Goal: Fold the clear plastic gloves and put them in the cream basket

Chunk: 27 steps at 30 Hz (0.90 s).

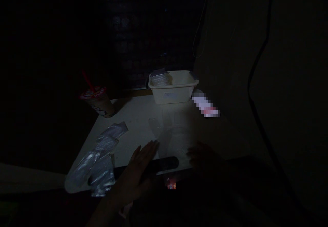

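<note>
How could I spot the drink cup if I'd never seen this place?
Find the pale table in the dark, then follow its left edge toward the far corner. Past the shiny plastic packets is the drink cup. Unlike the packets or the whitish tub, it has a red straw poking up from a red-patterned lid.

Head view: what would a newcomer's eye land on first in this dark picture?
Probably the bright, pixelated patch toward the right, beside the pale tub at the table's far side. Next, perhaps, the cup with its red straw at the far left. Nearer, the left hand shows dimly between shiny packets and the shadowed right hand.
</note>
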### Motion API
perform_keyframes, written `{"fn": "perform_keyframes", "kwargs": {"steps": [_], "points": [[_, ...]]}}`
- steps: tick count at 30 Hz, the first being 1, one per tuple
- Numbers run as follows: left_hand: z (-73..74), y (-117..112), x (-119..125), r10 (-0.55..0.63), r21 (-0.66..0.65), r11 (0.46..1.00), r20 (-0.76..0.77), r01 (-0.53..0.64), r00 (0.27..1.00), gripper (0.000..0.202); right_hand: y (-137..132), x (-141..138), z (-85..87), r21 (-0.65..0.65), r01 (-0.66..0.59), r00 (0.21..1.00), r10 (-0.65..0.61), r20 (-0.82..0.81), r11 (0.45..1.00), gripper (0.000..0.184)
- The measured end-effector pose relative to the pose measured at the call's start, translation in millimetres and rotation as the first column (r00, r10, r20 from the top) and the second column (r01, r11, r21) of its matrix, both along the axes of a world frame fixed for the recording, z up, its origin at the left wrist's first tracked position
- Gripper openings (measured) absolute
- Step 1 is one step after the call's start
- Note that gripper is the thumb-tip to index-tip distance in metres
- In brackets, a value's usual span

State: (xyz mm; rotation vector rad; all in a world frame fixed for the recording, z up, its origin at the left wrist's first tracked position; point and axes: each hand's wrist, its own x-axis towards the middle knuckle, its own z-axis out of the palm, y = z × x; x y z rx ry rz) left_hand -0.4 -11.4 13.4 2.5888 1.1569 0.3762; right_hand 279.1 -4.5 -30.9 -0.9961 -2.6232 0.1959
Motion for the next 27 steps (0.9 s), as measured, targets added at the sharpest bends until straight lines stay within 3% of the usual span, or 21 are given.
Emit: {"fn": "perform_keyframes", "kwargs": {"steps": [4, 9, 11, 14, 17, 20, 23, 27], "points": [[-0.5, -5, 10, 0.023, 0.069, 0.997, 0.000, -0.023, 1.000, 0.070, 2, -1, 5.2, -0.040, 0.045, 0.999, -0.046, -0.029, 0.998, 0.022], [-8.8, 6, 28, 0.080, 0.146, 0.982, 0.224, -0.115, 0.971, 0.035, 5, -6, 27.9, 0.004, 0.039, 0.997, -0.038, -0.061, 0.999, 0.023], [-11.5, 13, 32, 0.097, 0.108, 0.984, 0.353, -0.143, 0.930, 0.025, 5, -6, 35.3, 0.031, 0.071, 0.995, -0.069, -0.070, 0.997, 0.029], [-13.1, 19, 34, 0.131, 0.008, 0.988, 0.455, -0.151, 0.881, 0.024, 7, -5, 35.2, 0.020, 0.211, 0.974, -0.209, -0.089, 0.977, 0.046], [-14.3, 21, 33, 0.114, -0.055, 0.994, 0.470, -0.100, 0.875, 0.025, 13, -6, 27.8, -0.087, 0.352, 0.914, -0.362, -0.180, 0.932, 0.037], [-14.6, 22, 31, 0.153, -0.129, 0.986, 0.502, -0.101, 0.851, 0.024, 22, -7, 26.2, -0.202, 0.306, 0.907, -0.350, -0.234, 0.930, 0.029], [-12.7, 24, 29, 0.245, -0.209, 0.966, 0.532, -0.155, 0.811, 0.020, 28, -8, 31.3, -0.250, 0.258, 0.935, -0.307, -0.180, 0.933, 0.028], [-11.0, 30, 27, 0.394, -0.311, 0.915, 0.540, -0.258, 0.744, 0.017, 33, -15, 39.1, -0.325, 0.403, 0.891, -0.448, -0.072, 0.856, 0.027]]}}
